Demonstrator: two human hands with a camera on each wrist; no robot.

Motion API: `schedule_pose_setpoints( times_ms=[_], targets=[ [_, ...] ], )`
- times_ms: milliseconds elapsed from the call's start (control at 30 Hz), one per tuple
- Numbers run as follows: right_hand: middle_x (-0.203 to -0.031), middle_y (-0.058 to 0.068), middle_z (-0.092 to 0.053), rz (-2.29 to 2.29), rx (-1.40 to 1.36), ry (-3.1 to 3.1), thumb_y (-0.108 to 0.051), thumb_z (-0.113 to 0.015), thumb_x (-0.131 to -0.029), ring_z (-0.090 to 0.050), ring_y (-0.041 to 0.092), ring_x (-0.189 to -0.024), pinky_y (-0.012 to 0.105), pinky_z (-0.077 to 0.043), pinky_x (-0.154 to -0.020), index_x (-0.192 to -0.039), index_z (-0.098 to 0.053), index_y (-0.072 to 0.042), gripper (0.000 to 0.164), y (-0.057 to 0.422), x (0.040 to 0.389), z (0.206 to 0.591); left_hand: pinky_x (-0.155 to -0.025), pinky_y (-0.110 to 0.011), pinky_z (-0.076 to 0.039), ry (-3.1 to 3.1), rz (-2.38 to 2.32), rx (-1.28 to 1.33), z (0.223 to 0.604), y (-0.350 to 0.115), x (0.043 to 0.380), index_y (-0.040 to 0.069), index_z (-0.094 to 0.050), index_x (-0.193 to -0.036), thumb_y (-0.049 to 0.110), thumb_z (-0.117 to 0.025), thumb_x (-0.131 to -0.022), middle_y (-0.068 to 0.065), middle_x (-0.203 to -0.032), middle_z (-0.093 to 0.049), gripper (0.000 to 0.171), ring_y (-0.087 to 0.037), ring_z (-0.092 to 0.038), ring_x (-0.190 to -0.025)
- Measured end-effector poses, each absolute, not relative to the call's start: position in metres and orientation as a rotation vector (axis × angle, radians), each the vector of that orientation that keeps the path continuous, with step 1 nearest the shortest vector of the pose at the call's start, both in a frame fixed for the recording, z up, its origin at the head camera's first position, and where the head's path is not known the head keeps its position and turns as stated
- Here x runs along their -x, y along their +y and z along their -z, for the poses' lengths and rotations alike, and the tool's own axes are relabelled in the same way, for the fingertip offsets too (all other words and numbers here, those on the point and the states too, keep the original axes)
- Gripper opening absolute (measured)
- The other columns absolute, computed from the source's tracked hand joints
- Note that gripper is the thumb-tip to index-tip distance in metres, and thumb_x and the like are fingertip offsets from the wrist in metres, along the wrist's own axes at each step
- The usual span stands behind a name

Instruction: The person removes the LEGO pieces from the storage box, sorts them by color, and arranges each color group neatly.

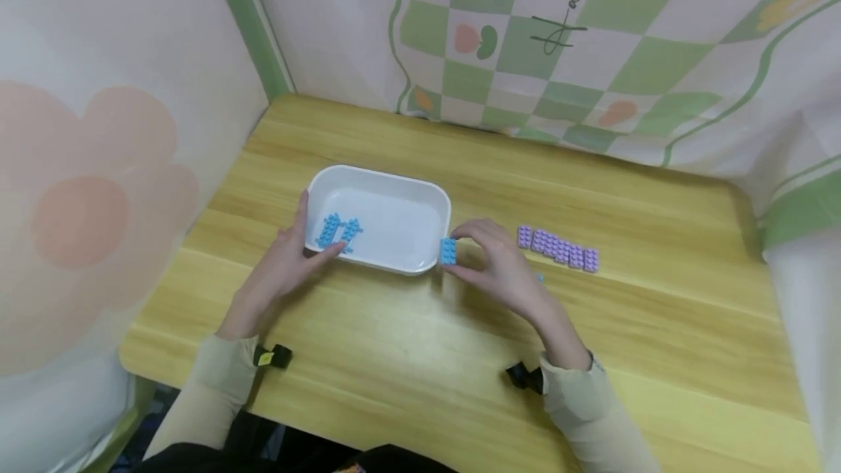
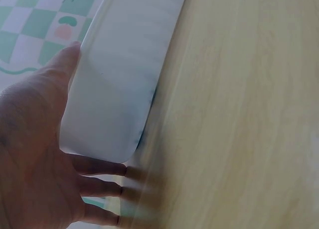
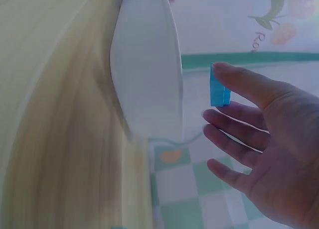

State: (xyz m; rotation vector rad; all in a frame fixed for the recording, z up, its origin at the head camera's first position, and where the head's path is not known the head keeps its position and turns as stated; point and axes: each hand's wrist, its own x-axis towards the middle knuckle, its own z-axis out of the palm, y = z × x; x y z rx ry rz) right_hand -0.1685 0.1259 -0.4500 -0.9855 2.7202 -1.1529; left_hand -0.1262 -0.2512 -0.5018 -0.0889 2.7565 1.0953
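Note:
A white tray [image 1: 401,239] stands on the table, with several light-blue toy bricks [image 1: 338,231] lying at its left end. My left hand [image 1: 282,261] holds the tray's near left corner, thumb over the near rim and fingers along the end wall. In the left wrist view, the left hand [image 2: 45,134] has its fingers spread beside the tray's end. Between thumb and index finger, my right hand [image 1: 496,268] pinches a blue studded brick [image 1: 448,251] beside the tray's right end. The right wrist view shows this brick [image 3: 218,85] upright, with the other fingers loosely bent.
Right of the right hand, several purple bricks [image 1: 558,247] lie in a slanting row. A bit of blue [image 1: 540,278] shows behind that hand. Printed curtains [image 1: 512,93] border the wooden table [image 1: 420,356] at the back and sides.

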Motion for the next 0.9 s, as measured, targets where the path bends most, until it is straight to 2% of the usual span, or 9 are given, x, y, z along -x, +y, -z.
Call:
schedule_pose_setpoints(
  times_ms=[67,300,733,900],
  targets=[
    [-0.13,0.017,-0.077,1.161,0.967,2.741,-0.007,-0.093,-0.088,-0.068,0.039,-0.129,0.062,-0.054,-0.118,-0.126,-0.074,-0.001,0.043,0.135,0.166,0.452,-0.135,-0.074,-0.022,2.759,-1.088,0.089,0.503,-0.252,0.126,0.024,0.023,-0.174,0.073,-0.064,-0.101,-0.026,-0.182,-0.019,0.124,-0.055,-0.029,-0.165],
    [-0.128,0.02,-0.077,1.119,0.864,2.812,-0.004,-0.091,-0.088,-0.069,0.042,-0.126,0.067,-0.055,-0.113,-0.127,-0.073,0.0,0.043,0.173,0.156,0.461,-0.139,-0.072,-0.009,2.755,-1.106,0.067,0.504,-0.253,0.127,0.023,0.023,-0.174,0.071,-0.065,-0.102,-0.023,-0.183,-0.016,0.124,-0.051,-0.026,-0.167],
    [-0.132,0.027,-0.073,1.034,0.641,2.895,-0.005,-0.09,-0.088,-0.065,0.049,-0.127,0.074,-0.049,-0.113,-0.13,-0.07,0.004,0.048,0.237,0.136,0.485,-0.139,-0.071,-0.006,2.767,-1.116,0.048,0.506,-0.253,0.128,0.021,0.023,-0.174,0.071,-0.065,-0.102,-0.024,-0.183,-0.017,0.124,-0.049,-0.027,-0.167],
    [-0.132,0.029,-0.071,0.989,0.589,2.951,-0.007,-0.091,-0.088,-0.063,0.05,-0.128,0.076,-0.048,-0.111,-0.131,-0.068,0.005,0.05,0.254,0.134,0.488,-0.138,-0.072,-0.012,2.761,-1.11,0.068,0.505,-0.253,0.127,0.022,0.022,-0.175,0.073,-0.064,-0.101,-0.023,-0.184,-0.015,0.124,-0.05,-0.026,-0.167]
  ],
)
